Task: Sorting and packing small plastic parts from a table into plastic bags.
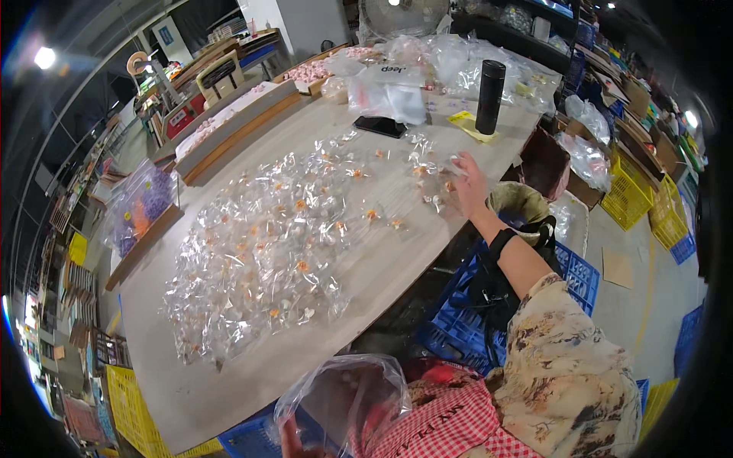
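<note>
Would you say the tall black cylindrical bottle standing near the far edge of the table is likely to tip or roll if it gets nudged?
Probably yes. The black bottle stands upright, tall and narrow, so a push near its top would likely topple it. Being round, it would probably roll once down, perhaps toward the table edge. Its smooth, rigid-looking wall suggests it won't flex when gripped; its weight cannot be judged.

Wooden worktable (397, 263), blue crates (466, 320) and yellow crates (630, 195), cluttered shelves (527, 34)
</note>
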{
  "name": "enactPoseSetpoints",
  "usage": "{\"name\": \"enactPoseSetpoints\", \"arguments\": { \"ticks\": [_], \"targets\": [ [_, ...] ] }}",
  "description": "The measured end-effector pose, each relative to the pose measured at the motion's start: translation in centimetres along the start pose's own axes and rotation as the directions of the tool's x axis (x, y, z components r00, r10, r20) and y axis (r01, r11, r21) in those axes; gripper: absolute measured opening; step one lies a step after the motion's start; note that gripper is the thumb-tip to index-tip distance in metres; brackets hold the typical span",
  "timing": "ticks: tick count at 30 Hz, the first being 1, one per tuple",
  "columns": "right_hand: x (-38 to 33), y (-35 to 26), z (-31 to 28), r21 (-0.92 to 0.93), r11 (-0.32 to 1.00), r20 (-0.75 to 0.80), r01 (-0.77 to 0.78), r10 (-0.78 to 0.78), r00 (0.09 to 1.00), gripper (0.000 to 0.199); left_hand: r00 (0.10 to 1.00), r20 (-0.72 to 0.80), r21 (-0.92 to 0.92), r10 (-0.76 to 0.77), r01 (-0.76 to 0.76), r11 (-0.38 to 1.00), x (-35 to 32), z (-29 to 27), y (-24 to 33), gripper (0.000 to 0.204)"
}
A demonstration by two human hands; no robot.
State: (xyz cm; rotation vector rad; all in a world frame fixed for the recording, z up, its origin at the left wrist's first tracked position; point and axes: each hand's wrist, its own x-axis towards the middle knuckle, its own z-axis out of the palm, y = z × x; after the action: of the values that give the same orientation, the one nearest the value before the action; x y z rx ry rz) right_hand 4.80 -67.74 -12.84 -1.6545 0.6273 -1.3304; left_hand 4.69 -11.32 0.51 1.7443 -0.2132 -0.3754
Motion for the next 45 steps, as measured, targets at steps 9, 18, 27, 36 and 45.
{"name": "enactPoseSetpoints", "arguments": {
  "ticks": [9,18,27,36,45],
  "targets": [
    [-1.4,-5.2,2.5,-0.592,0.544,0.717,0.594,0.018,0.697,0.061,0.999,0.032,-0.017,-0.003,0.003,1.0,0.3,0.0,0.1,0.081],
    [-1.6,-2.8,1.9,-0.388,0.777,0.518,0.496,-0.261,0.814,0.054,0.999,0.041,0.035,0.023,-0.025,0.999,0.5,0.2,-0.5,0.081],
    [-0.3,-2.3,2.3,-0.328,0.866,0.207,0.377,-0.323,0.923,0.042,0.998,0.061,0.002,-0.032,0.032,0.999,0.4,0.3,0.2,0.08],
    [10.2,-2.2,2.0,-0.447,0.834,0.008,0.324,-0.359,0.933,0.02,0.997,0.074,0.067,0.004,-0.008,0.998,0.4,0.4,0.6,0.081],
    [12.7,-1.5,0.6,0.22,0.82,0.276,-0.528,0.467,0.84,0.022,0.996,0.083,0.04,-0.023,0.02,0.999,1.2,1.2,0.8,0.081]
  ]
}}
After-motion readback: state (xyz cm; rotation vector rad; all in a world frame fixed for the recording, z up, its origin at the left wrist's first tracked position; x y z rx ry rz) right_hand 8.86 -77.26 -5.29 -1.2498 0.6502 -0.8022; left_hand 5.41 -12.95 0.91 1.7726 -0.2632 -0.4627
